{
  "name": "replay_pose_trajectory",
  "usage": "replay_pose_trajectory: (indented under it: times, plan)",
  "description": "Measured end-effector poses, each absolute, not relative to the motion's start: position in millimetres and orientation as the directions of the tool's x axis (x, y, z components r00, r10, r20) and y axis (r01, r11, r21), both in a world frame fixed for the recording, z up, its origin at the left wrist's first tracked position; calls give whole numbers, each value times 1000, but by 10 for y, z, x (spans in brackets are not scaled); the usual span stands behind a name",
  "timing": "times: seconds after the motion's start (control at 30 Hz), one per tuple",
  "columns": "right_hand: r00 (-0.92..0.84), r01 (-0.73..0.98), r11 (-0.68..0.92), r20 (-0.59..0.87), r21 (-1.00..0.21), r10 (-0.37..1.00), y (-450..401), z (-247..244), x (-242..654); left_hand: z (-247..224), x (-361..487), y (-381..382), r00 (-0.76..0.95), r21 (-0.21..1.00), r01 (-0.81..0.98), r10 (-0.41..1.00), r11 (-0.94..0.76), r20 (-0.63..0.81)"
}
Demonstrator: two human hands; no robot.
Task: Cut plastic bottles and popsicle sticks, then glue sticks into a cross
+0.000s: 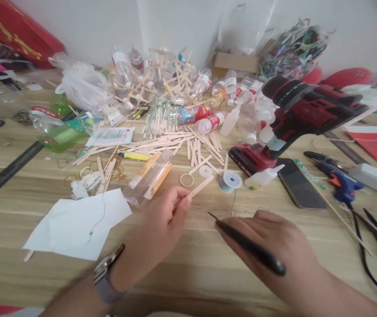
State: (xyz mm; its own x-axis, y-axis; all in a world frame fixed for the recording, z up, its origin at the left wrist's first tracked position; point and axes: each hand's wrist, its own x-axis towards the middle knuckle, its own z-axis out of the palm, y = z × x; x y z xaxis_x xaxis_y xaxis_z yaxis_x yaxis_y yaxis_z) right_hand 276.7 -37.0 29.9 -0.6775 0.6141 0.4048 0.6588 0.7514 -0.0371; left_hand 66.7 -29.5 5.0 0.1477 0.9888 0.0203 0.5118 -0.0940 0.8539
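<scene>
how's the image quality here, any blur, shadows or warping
Head view: soft overall, blurring the right hand and black-handled tool; head view: a soft shadow on the table beside the left forearm; head view: apparent wide-angle stretching toward the edges, with the top right corner darkened.

A: Cam pos?
B: Head-worn, single view, above & behind L grip (171, 213) and R grip (276, 233), facing fwd/down.
A: Dist?
B: V. close to both; covers surface (188, 268) around & fwd of them, incl. wall (182, 22) beyond.
</scene>
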Motion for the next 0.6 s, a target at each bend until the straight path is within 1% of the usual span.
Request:
replay_pose_trajectory:
  times: [0.03,0.13,0.23,0.4,0.6]
  plan:
    - [-699,664,747,378,30,607,-349,312,2783,60,681,-310,168,866,490,986,-95,13]
    - [-746,648,736,356,196,563,-296,364,2793,56,717,-357,213,889,449,977,-86,-13]
    - [-780,619,731,333,288,529,-268,400,2778,34,723,-388,228,896,441,972,-57,-51]
    - [-800,597,728,316,337,510,-233,398,2761,27,711,-405,238,896,445,965,-6,-111]
    - [-803,595,733,293,331,519,-190,380,2750,47,716,-406,224,875,484,969,-23,-99]
